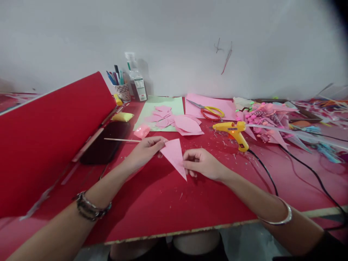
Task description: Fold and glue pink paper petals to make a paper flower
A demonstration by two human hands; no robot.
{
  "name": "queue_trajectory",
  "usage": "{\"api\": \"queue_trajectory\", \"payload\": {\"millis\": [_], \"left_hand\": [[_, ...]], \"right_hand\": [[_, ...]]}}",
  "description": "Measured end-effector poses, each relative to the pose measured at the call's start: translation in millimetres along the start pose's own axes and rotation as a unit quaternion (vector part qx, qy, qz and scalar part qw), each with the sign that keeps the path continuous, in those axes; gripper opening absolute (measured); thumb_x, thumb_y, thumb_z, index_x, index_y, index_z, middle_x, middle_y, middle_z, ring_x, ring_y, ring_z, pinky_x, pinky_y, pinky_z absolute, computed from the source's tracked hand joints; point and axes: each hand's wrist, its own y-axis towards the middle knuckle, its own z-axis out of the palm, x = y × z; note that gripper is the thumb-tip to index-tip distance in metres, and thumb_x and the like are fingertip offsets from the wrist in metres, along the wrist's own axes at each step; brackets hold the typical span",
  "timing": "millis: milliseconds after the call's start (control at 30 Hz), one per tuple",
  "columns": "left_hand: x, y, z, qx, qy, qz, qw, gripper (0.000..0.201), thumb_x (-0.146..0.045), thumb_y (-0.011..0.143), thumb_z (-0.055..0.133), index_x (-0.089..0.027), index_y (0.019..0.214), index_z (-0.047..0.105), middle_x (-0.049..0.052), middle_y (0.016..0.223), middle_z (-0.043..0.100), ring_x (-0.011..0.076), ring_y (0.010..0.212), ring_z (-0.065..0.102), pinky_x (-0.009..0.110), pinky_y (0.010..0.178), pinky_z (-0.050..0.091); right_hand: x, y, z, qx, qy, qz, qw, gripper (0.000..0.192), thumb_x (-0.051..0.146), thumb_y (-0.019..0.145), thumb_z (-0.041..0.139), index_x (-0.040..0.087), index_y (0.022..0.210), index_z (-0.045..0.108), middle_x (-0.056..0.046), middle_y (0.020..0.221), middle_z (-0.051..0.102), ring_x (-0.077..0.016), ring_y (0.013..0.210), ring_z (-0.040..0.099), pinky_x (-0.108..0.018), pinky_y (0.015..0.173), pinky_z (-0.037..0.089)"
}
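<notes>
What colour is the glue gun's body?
Yellow glue gun, orange at the trigger; head view.

Soft, even, rather dim light falls from above and in front, with no hard glare; faint shadows lie under the forearms on the red counter (152,203); the wall (174,32) reads a flat grey; the upper right corner darkens to black; edges bow and smear from wide-angle distortion; the clutter at far right is blurred; the centre is fairly sharp.
</notes>
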Motion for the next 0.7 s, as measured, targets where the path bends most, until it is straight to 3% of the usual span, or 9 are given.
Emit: {"api": "queue_trajectory", "payload": {"millis": [67, 167, 300, 433, 567, 700], "left_hand": [[-0.7, -3.1, 6.9, -0.007, -0.018, 0.011, 1.000, 0.037, -0.037, 0.085, 0.033, -0.015, 0.061, 0.051, -0.002, 0.052, 0.048, 0.0086, 0.048, 0.044, 0.021, 0.050, 0.036], [-2.7, -8.6, 16.4, 0.032, -0.017, 0.054, 0.998, 0.047, -0.040, 0.087, 0.023, -0.014, 0.063, 0.053, 0.001, 0.056, 0.052, 0.0102, 0.050, 0.046, 0.022, 0.050, 0.038], [-7.5, -15.0, 25.1, 0.066, 0.044, 0.114, 0.990, 0.037, -0.034, 0.083, 0.038, -0.014, 0.057, 0.052, -0.002, 0.051, 0.048, 0.0078, 0.047, 0.042, 0.019, 0.047, 0.035], [-10.8, -17.6, 28.2, 0.083, 0.072, 0.117, 0.987, 0.030, -0.026, 0.083, 0.041, -0.013, 0.059, 0.054, -0.004, 0.050, 0.049, 0.0063, 0.046, 0.041, 0.017, 0.045, 0.033], [-9.6, -16.5, 27.1, 0.037, 0.101, 0.113, 0.988, 0.033, -0.025, 0.081, 0.041, -0.014, 0.051, 0.049, -0.005, 0.046, 0.045, 0.0056, 0.044, 0.040, 0.017, 0.044, 0.032], [-7.9, -15.1, 26.3, 0.016, 0.126, 0.106, 0.986, 0.035, -0.026, 0.081, 0.041, -0.015, 0.048, 0.045, -0.005, 0.045, 0.044, 0.0060, 0.044, 0.039, 0.017, 0.044, 0.031]], "right_hand": [[0.5, -0.2, 0.2, -0.036, 0.044, -0.010, 0.998, 0.019, 0.029, 0.073, 0.057, 0.016, 0.064, 0.048, 0.003, 0.053, 0.058, -0.0042, 0.039, 0.049, -0.015, 0.038, 0.038], [1.1, -0.7, 0.9, -0.053, 0.089, -0.026, 0.994, 0.018, 0.029, 0.072, 0.059, 0.016, 0.067, 0.048, 0.002, 0.053, 0.060, -0.0052, 0.038, 0.052, -0.015, 0.037, 0.040], [0.6, -1.9, 3.6, -0.024, 0.105, -0.019, 0.994, 0.018, 0.030, 0.073, 0.058, 0.015, 0.068, 0.047, 0.003, 0.051, 0.059, -0.0061, 0.037, 0.053, -0.015, 0.035, 0.042], [1.4, -3.7, 5.8, 0.010, 0.075, -0.004, 0.997, 0.019, 0.031, 0.077, 0.053, 0.014, 0.071, 0.051, 0.002, 0.053, 0.059, -0.0060, 0.038, 0.053, -0.016, 0.037, 0.043], [2.4, -5.1, 6.1, 0.060, 0.027, 0.020, 0.998, 0.022, 0.030, 0.080, 0.049, 0.012, 0.067, 0.054, 0.000, 0.057, 0.059, -0.0050, 0.044, 0.054, -0.015, 0.041, 0.043], [2.7, -5.5, 5.8, 0.057, -0.012, 0.019, 0.998, 0.021, 0.028, 0.080, 0.049, 0.013, 0.066, 0.055, 0.001, 0.057, 0.057, -0.0042, 0.046, 0.052, -0.014, 0.042, 0.040]]}}
